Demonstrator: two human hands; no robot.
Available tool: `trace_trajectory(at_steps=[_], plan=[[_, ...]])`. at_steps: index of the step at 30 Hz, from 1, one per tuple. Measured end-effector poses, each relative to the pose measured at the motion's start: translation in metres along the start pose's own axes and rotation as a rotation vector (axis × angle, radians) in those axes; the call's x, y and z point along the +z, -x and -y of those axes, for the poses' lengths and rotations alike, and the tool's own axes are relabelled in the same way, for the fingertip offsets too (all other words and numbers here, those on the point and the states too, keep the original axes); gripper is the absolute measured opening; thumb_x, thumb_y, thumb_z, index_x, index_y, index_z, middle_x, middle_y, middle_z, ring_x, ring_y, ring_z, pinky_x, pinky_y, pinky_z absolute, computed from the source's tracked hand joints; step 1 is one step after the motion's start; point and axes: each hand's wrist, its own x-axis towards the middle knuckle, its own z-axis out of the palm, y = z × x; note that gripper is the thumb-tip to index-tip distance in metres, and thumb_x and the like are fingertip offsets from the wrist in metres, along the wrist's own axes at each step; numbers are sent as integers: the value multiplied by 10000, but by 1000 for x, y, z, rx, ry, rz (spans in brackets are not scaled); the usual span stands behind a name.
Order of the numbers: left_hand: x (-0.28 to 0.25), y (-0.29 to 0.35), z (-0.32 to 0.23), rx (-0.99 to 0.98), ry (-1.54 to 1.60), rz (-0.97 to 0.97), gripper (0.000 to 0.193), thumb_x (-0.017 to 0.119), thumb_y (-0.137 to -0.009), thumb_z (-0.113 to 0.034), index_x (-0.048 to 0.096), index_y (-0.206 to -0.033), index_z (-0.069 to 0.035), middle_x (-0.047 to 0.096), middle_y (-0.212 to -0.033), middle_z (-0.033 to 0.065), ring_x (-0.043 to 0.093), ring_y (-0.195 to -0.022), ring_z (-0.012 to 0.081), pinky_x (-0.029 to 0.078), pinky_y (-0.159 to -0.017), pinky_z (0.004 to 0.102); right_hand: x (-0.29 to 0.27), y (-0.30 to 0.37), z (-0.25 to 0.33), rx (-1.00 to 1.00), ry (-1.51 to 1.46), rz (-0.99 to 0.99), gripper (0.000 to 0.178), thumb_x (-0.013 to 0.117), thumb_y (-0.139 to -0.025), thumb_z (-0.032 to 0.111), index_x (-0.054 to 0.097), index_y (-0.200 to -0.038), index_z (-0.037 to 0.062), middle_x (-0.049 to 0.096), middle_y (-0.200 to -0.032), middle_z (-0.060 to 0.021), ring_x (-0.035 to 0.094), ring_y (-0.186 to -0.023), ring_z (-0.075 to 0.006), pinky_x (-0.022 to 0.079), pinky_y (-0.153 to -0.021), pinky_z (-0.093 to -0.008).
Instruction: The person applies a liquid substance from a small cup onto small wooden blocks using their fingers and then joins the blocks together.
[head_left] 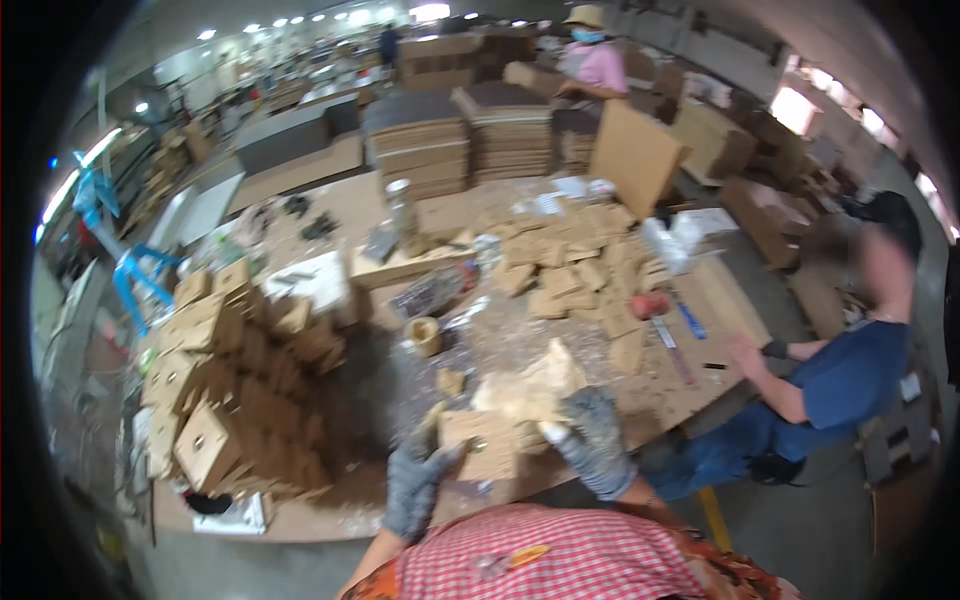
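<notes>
A square light-brown wooden block (478, 447) with a small hole in its face lies at the table's front edge, before my body. My left hand (415, 485), in a grey work glove, is closed on the block's left side with the thumb on its face. On the other side my right hand (595, 440), also in a grey glove, has its thumb, pale at the tip, by the block's right end. Its fingers touch a crumpled cream-coloured cloth (530, 385) just beyond the block. Blur hides whether the right hand grips the cloth or the block.
Stacked wooden blocks (240, 400) with holes rise at the left. A roll of tape (426, 336) stands mid-table. Loose flat wooden pieces (570, 270) are heaped beyond. A co-worker in blue (850, 380) sits at the right, near a red object (649, 306) and a blue marker (691, 322).
</notes>
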Motion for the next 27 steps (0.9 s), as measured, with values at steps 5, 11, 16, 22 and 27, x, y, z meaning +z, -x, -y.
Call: trace_trajectory(at_steps=[5,11,16,22,27], plan=[[-8,1,-1,133,-30,19,624,697,-825,-136,417,-1362,15,589,-1178,98,535,-1043,118,433,-911,251,11,-5,1,33,1,-31,224,651,-833,214,629,-965,34,589,-964,-132,530,-928,-316,402,-873,-433],[-6,0,-2,81,70,31,640,706,-821,-132,408,-1372,-3,593,-1180,111,540,-1048,130,436,-919,255,11,-7,0,1,-6,-30,185,692,-803,149,639,-936,32,573,-962,-112,523,-909,-267,419,-831,-387],[-11,2,-3,83,-1,8,620,693,-817,-141,426,-1355,12,569,-1223,112,539,-1088,148,423,-944,268,17,-8,-3,131,-110,-60,205,699,-804,185,644,-938,41,581,-977,-124,530,-926,-286,419,-857,-413],[-4,-5,-1,76,43,-25,642,716,-772,-109,438,-1327,55,573,-1202,121,555,-1065,160,450,-926,291,13,-10,-4,-49,17,-14,303,629,-769,228,628,-1006,39,598,-989,-130,551,-922,-296,406,-848,-419],[-1,-5,0,73,122,10,634,704,-788,-78,416,-1334,68,552,-1235,139,542,-1094,174,430,-952,293,6,-13,3,-72,-16,-35,310,611,-778,213,631,-1031,36,583,-931,-127,539,-887,-301,408,-837,-406]])
